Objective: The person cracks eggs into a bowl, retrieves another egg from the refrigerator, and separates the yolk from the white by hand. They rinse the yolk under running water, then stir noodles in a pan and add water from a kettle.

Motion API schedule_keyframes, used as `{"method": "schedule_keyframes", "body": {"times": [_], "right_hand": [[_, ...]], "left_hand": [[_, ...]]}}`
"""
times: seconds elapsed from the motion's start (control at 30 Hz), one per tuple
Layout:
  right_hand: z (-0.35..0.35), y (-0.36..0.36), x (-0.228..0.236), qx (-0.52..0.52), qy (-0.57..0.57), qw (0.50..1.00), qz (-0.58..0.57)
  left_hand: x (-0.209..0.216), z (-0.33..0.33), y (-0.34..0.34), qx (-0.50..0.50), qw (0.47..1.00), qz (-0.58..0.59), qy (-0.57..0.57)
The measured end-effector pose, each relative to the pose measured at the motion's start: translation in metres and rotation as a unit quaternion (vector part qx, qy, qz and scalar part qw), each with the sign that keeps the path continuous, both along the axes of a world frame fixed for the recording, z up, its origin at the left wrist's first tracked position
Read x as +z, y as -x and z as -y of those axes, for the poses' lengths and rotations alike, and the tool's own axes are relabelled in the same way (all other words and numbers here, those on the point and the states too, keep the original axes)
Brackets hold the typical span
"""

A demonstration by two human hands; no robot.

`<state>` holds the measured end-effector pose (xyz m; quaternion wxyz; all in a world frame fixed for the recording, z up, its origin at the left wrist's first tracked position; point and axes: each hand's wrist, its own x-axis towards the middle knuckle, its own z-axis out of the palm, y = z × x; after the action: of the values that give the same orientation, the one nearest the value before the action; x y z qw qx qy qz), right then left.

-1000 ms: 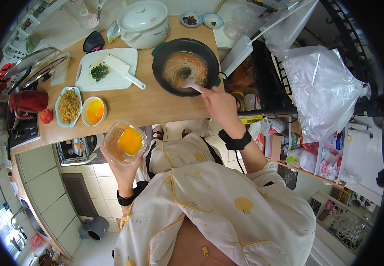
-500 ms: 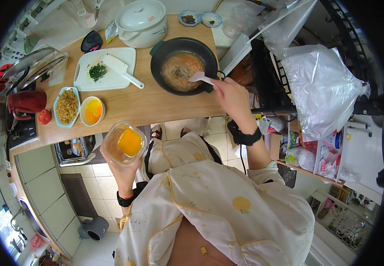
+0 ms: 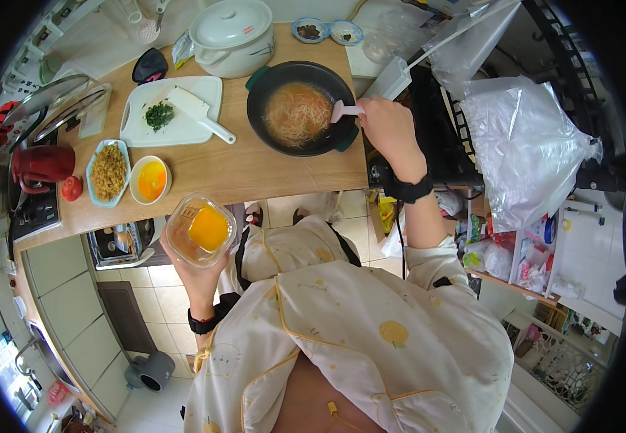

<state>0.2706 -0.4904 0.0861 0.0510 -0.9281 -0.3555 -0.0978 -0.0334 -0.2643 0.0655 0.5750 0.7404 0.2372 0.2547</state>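
My left hand [image 3: 183, 263] is wrapped round a clear square container [image 3: 183, 249] with orange-yellow liquid, like beaten egg, in it; it is held in front of the counter edge. My right hand [image 3: 387, 124] grips a pale pink spatula [image 3: 343, 110] by its handle, fingers closed. The spatula's blade is at the right inner side of a black pan [image 3: 301, 150]. Thin noodles [image 3: 298, 112] in orange-brown broth fill the pan's bottom.
A white cutting board [image 3: 134, 130] holds chopped greens and a white-bladed knife [image 3: 192, 106]. Nearby stand a lidded white pot [image 3: 231, 36], a bowl of egg [image 3: 152, 180], a dish of brown crumbly food [image 3: 109, 173] and a tomato [image 3: 72, 188]. A plastic bag [image 3: 526, 144] hangs at right.
My right hand has moved right and slightly up, taking the spatula from the noodles' middle to the pan's right side. My left hand has hardly moved, with the container a little further left.
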Motion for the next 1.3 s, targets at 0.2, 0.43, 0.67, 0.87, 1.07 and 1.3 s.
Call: {"method": "schedule_keyframes", "body": {"times": [0.2,0.43,0.67,0.87,1.07,1.3], "right_hand": [[-0.035,-0.02,-0.003,0.088,-0.044,0.994,-0.037],[-0.041,0.003,-0.001,0.076,-0.043,0.993,-0.077],[-0.034,0.005,-0.015,0.005,-0.069,0.996,-0.06],[-0.024,0.022,-0.02,-0.027,-0.014,0.993,-0.111],[-0.02,0.023,-0.016,-0.06,-0.043,0.994,-0.076],[-0.032,0.015,-0.021,0.022,-0.009,0.998,-0.056]], "left_hand": [[-0.002,-0.003,0.003,0.008,1.0,-0.009,-0.005],[-0.004,-0.004,0.009,0.025,0.999,-0.014,-0.029],[-0.001,-0.004,0.01,0.026,0.999,-0.021,-0.031],[-0.005,-0.005,0.009,0.027,0.998,-0.027,-0.043],[-0.006,-0.004,0.009,0.016,0.999,-0.019,-0.03],[-0.005,-0.001,0.01,0.021,0.999,-0.027,-0.029]]}}
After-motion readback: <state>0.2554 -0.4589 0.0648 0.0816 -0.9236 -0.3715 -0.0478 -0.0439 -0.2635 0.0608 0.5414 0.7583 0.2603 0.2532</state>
